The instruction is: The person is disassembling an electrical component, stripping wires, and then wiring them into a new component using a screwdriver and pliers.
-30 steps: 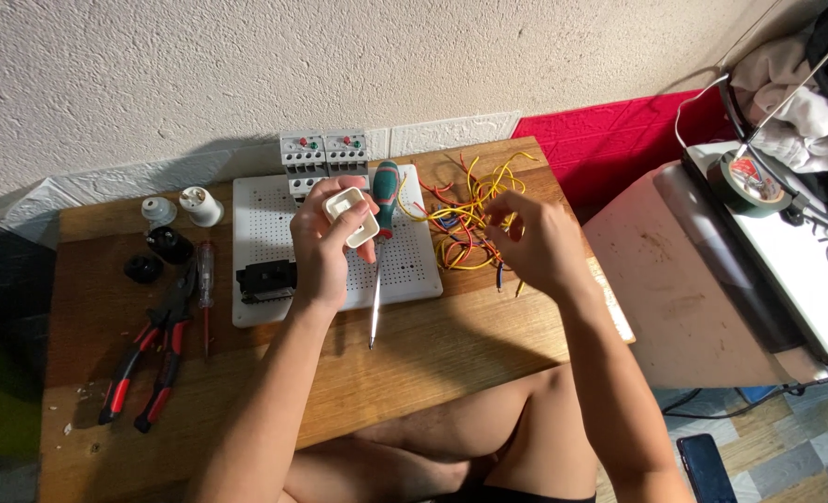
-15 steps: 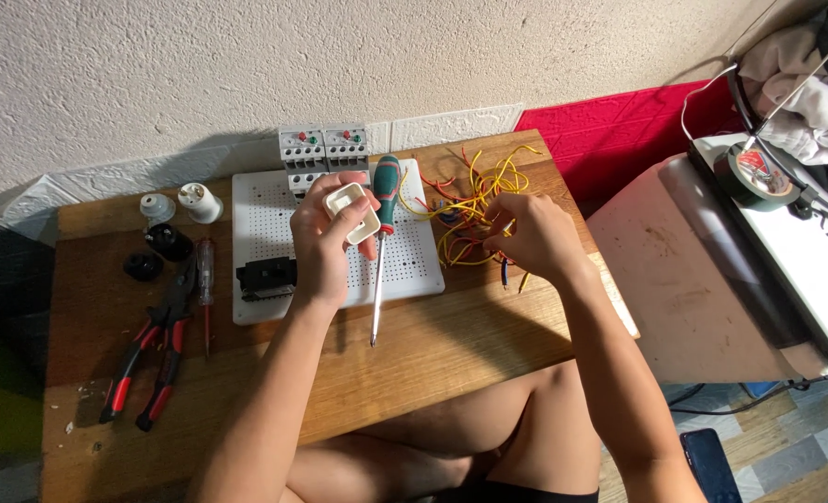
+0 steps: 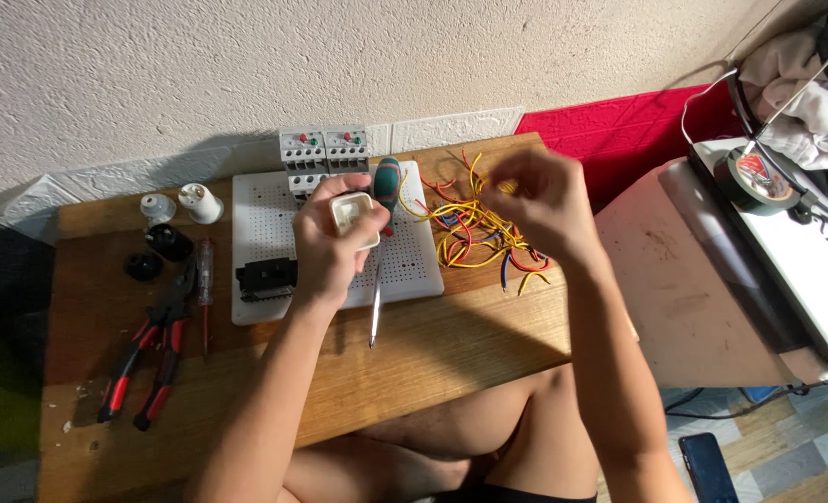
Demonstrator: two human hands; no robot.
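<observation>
My left hand [image 3: 325, 244] is closed around a small white square socket part [image 3: 352, 212], together with a green-handled screwdriver [image 3: 386, 182]. The screwdriver's metal shaft [image 3: 375, 312] points down toward the table's front. This hand hovers over a white perforated board [image 3: 263, 210]. My right hand [image 3: 537, 200] is blurred, raised over a tangle of yellow, red and blue wires [image 3: 474, 240]. Its fingertips pinch what looks like a short yellow wire [image 3: 505, 187].
Grey relay blocks [image 3: 324, 155] stand at the board's far edge, and a black part [image 3: 265, 278] lies on it. Red-handled pliers [image 3: 142, 361], a tester screwdriver [image 3: 205, 279], two white lamp holders [image 3: 198, 202] and black pieces [image 3: 168, 242] lie to the left. A tape roll [image 3: 751, 182] sits at the right.
My right hand has lifted out of the wire pile and moved up toward the wall. My left hand keeps the socket part and screwdriver almost still.
</observation>
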